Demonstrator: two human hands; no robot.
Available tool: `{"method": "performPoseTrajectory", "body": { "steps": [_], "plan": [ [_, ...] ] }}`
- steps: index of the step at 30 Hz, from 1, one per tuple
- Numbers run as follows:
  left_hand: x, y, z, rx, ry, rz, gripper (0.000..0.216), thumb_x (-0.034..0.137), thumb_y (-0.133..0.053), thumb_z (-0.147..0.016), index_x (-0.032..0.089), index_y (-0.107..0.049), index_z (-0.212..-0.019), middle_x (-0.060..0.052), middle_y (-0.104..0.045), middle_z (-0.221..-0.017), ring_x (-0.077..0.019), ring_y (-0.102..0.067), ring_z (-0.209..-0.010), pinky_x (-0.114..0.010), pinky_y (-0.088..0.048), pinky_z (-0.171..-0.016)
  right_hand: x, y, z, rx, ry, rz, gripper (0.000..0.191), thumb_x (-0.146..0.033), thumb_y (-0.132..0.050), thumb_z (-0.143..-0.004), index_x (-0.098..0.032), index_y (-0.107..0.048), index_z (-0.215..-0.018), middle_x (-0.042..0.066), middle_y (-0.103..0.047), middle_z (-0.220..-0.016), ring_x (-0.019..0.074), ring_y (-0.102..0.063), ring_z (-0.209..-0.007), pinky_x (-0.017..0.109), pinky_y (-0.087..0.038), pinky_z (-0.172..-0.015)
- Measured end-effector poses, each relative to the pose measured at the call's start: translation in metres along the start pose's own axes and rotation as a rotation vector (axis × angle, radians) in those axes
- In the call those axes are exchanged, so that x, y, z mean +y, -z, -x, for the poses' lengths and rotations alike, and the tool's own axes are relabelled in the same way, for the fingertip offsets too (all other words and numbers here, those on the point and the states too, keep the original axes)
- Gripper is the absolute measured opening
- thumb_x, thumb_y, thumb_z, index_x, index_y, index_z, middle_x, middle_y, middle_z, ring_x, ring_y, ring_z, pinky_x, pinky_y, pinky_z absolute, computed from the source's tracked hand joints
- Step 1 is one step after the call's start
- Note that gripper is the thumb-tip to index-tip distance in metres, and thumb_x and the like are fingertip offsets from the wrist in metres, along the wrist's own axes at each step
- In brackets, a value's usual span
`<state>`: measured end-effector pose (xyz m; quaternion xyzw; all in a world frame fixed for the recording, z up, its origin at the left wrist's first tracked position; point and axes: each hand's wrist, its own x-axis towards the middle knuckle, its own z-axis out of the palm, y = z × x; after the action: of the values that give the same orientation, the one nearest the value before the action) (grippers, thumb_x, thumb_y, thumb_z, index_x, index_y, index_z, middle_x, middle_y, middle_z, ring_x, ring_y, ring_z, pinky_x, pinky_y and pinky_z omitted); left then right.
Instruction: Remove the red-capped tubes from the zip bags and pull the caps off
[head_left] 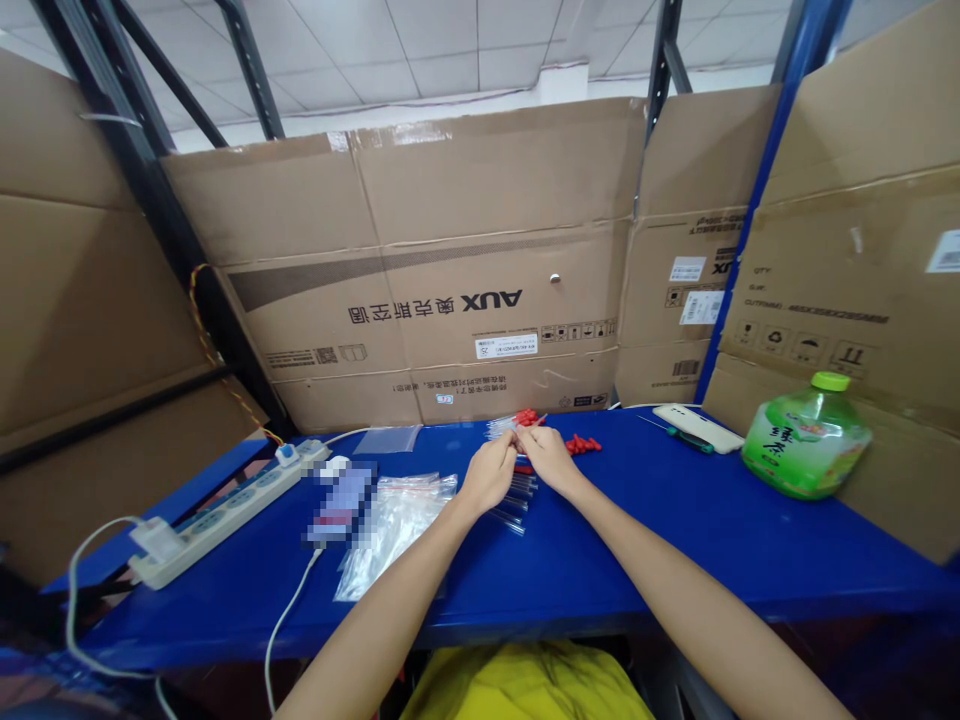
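Note:
My left hand (491,472) and my right hand (549,460) meet over the blue table, fingers closed and thumbs nearly touching. Whatever they pinch between them is too small and covered to make out. Clear thin tubes (516,505) lie just below the hands, partly hidden by them. Beyond the fingertips is a bunch of whitish clear tubes (499,428) beside a cluster of red pieces (528,416). Small red caps (583,444) form another pile to the right of my right hand.
Clear zip bags (401,525) are heaped left of my left forearm, near a phone (341,505) and a power strip (225,515). At right stand a green bottle (806,440), a white case-like object (701,428) and a green-handled screwdriver (688,439). Cardboard (450,270) walls the table's back.

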<state>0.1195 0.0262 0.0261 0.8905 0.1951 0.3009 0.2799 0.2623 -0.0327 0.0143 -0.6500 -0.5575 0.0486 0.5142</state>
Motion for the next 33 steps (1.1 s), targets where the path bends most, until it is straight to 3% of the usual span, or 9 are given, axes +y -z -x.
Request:
{"method": "performPoseTrajectory", "body": {
  "steps": [4, 13, 17, 21, 25, 29, 33],
  "plan": [
    [-0.001, 0.0, -0.003, -0.027, -0.017, 0.048, 0.023, 0.019, -0.036, -0.097, 0.019, -0.057, -0.091, -0.005, -0.067, -0.09, -0.0197, -0.06, -0.083, -0.03, -0.043, -0.081, 0.0, 0.0, 0.001, 0.008, -0.008, 0.013, 0.053, -0.05, -0.037, -0.097, -0.02, -0.051, -0.056, 0.005, -0.059, -0.059, 0.0178, -0.053, -0.059, 0.028, -0.03, -0.059],
    [-0.003, -0.006, -0.01, -0.022, -0.01, 0.295, 0.036, 0.019, -0.035, -0.094, 0.014, -0.065, -0.112, -0.011, -0.071, -0.118, -0.0227, -0.063, -0.11, -0.036, -0.044, -0.105, -0.007, 0.002, 0.003, -0.03, 0.007, 0.01, 0.049, -0.046, -0.035, -0.096, -0.02, -0.062, -0.065, 0.009, -0.071, -0.072, 0.0222, -0.062, -0.07, 0.028, -0.037, -0.066],
    [-0.008, -0.007, -0.013, -0.015, -0.033, 0.352, 0.033, 0.019, -0.037, -0.091, 0.015, -0.066, -0.105, -0.01, -0.071, -0.112, -0.023, -0.062, -0.112, -0.037, -0.043, -0.109, -0.011, 0.003, 0.004, -0.047, 0.005, -0.063, 0.047, -0.045, -0.037, -0.094, -0.02, -0.061, -0.063, 0.009, -0.072, -0.071, 0.0219, -0.062, -0.07, 0.029, -0.04, -0.068],
    [-0.006, -0.006, -0.013, -0.007, 0.046, 0.393, 0.02, 0.021, -0.039, -0.088, 0.017, -0.058, -0.081, -0.004, -0.063, -0.083, -0.0186, -0.057, -0.084, -0.032, -0.048, -0.087, -0.004, -0.002, 0.001, -0.032, -0.055, -0.213, 0.045, -0.048, -0.042, -0.089, -0.02, -0.059, -0.059, 0.005, -0.065, -0.064, 0.0188, -0.057, -0.064, 0.027, -0.039, -0.063],
    [-0.001, -0.006, -0.011, -0.106, 0.187, 0.64, 0.02, 0.036, -0.045, -0.091, 0.019, -0.05, -0.081, 0.005, -0.036, -0.064, -0.011, -0.032, -0.056, -0.024, -0.034, -0.058, 0.004, -0.004, -0.003, -0.016, -0.237, -0.456, 0.044, -0.052, -0.049, -0.085, -0.021, -0.051, -0.053, -0.002, -0.044, -0.048, 0.0117, -0.038, -0.047, 0.025, -0.031, -0.049],
    [0.005, -0.006, -0.007, -0.271, 0.222, 0.834, 0.04, 0.058, -0.053, -0.091, 0.019, -0.047, -0.086, 0.008, -0.029, -0.063, -0.0089, -0.026, -0.054, -0.023, -0.029, -0.055, 0.0, 0.003, -0.004, -0.007, -0.409, -0.681, 0.046, -0.052, -0.053, -0.083, -0.025, -0.035, -0.051, -0.007, -0.03, -0.042, 0.0073, -0.021, -0.038, 0.024, -0.017, -0.041],
    [0.009, -0.003, -0.005, -0.307, 0.165, 0.804, 0.048, 0.065, -0.05, -0.093, 0.019, -0.044, -0.08, 0.007, -0.031, -0.062, -0.009, -0.028, -0.056, -0.023, -0.03, -0.057, -0.006, 0.008, -0.004, -0.02, -0.415, -0.815, 0.051, -0.056, -0.057, -0.085, -0.026, -0.03, -0.054, -0.009, -0.025, -0.041, 0.0062, -0.018, -0.036, 0.022, -0.014, -0.038]
  ]
}}
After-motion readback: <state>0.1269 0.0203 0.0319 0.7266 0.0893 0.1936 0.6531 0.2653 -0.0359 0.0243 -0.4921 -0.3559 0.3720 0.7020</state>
